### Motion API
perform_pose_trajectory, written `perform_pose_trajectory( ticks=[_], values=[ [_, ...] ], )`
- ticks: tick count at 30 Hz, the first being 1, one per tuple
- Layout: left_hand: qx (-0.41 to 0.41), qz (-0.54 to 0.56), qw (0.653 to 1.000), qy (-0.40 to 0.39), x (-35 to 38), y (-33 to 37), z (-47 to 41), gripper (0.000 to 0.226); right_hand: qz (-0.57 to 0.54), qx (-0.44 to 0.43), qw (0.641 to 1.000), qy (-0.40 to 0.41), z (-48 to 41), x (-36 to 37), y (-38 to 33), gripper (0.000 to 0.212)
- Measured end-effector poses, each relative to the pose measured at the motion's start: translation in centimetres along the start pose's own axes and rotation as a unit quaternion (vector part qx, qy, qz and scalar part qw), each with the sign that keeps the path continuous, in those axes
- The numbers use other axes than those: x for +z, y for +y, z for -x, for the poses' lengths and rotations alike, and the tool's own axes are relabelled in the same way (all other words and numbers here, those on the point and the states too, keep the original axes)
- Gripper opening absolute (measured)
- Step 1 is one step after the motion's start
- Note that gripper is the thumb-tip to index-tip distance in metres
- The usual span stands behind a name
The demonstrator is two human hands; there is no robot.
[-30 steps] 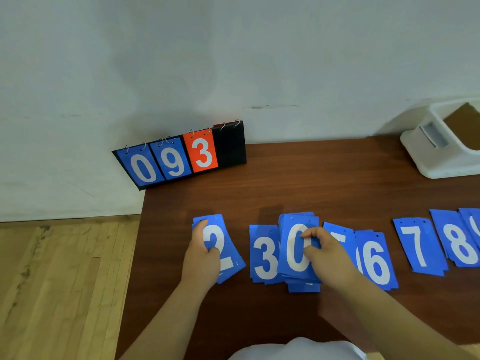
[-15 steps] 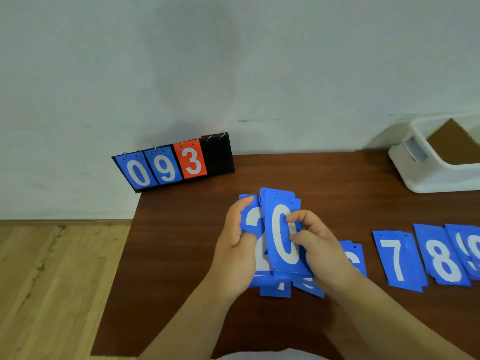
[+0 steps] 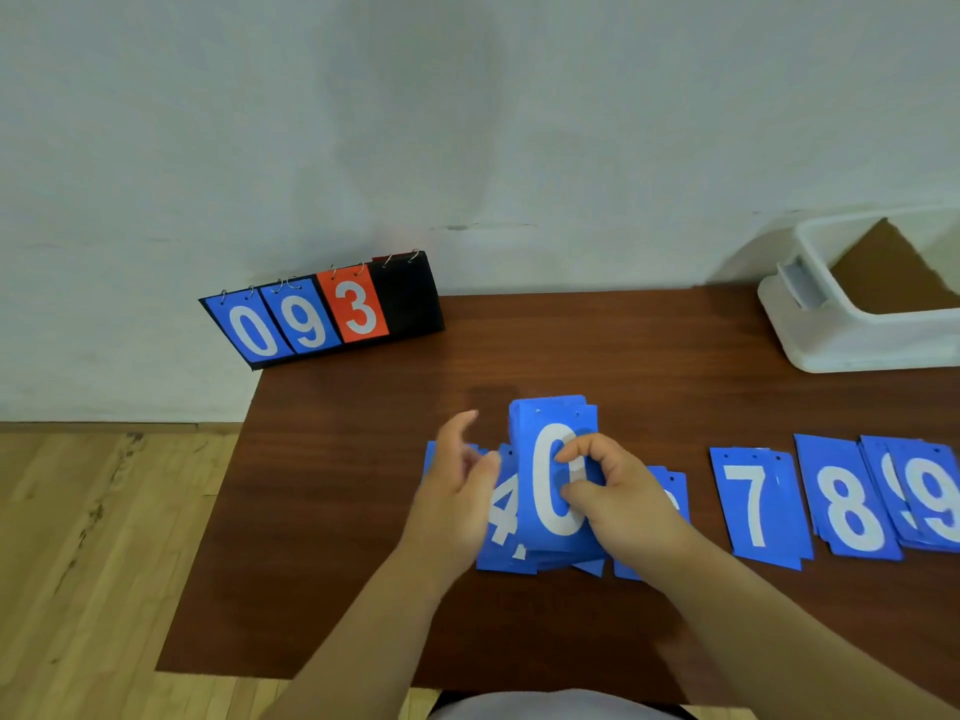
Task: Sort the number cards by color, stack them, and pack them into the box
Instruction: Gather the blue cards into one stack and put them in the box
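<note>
My right hand [image 3: 618, 498] grips a stack of blue number cards topped by a 0 [image 3: 545, 475], held just above the table. Under it lies a blue 4 pile [image 3: 501, 517], and a further blue pile [image 3: 670, 485] peeks out behind my right hand. My left hand [image 3: 457, 491] hovers at the stack's left edge with fingers spread and nothing clearly in it. Blue piles showing 7 [image 3: 753, 504], 8 [image 3: 847, 504] and 9 [image 3: 930, 491] lie in a row to the right. The white box [image 3: 852, 340] sits at the back right.
A black flip scoreboard [image 3: 410, 298] showing blue 0, blue 9 and red 3 leans against the wall at the dark wooden table's [image 3: 571, 350] back left corner. The table's left edge drops to a light wood floor [image 3: 104, 537]. A brown flap shows inside the box.
The 2 pile that my left hand held has gone into the stack in my right hand. My left hand has let go and opened. The 3 pile is gone from the table.
</note>
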State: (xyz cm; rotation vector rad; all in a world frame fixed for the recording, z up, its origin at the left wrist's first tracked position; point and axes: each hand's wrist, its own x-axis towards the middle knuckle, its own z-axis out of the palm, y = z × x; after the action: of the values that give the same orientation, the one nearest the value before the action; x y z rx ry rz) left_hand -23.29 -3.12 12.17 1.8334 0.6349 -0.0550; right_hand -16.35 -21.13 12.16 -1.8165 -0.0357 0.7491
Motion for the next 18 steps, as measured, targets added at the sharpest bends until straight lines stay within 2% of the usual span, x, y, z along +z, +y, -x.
perform_pose_trajectory(
  ticks=[1, 3, 5, 7, 10, 18],
  values=[
    [-0.029, -0.046, 0.997, 0.051, -0.2, -1.6, -1.0, 0.052, 0.017, 0.017, 1.0, 0.019, -0.2, -0.3, 0.6, 0.03],
    [-0.12, -0.125, 0.98, 0.099, -0.8, -5.2, -3.0, 0.063, 0.041, 0.049, 0.997, 0.04, -0.4, -0.7, 1.6, 0.028],
    [-0.193, -0.213, 0.954, 0.086, -0.9, -8.5, -4.6, 0.074, 0.068, 0.076, 0.994, 0.049, -0.4, -1.0, 2.6, 0.026],
    [-0.228, -0.282, 0.93, 0.067, -0.4, -10.3, -5.8, 0.084, 0.088, 0.091, 0.99, 0.054, -0.2, -1.0, 3.4, 0.025],
    [-0.226, -0.314, 0.92, 0.065, 0.9, -11.2, -6.9, 0.092, 0.099, 0.112, 0.987, 0.058, -0.1, -0.6, 4.4, 0.023],
    [-0.189, -0.252, 0.947, 0.056, 1.4, -13.0, -6.8, 0.103, 0.093, 0.151, 0.982, 0.065, -0.3, 0.6, 5.4, 0.022]
  ],
)
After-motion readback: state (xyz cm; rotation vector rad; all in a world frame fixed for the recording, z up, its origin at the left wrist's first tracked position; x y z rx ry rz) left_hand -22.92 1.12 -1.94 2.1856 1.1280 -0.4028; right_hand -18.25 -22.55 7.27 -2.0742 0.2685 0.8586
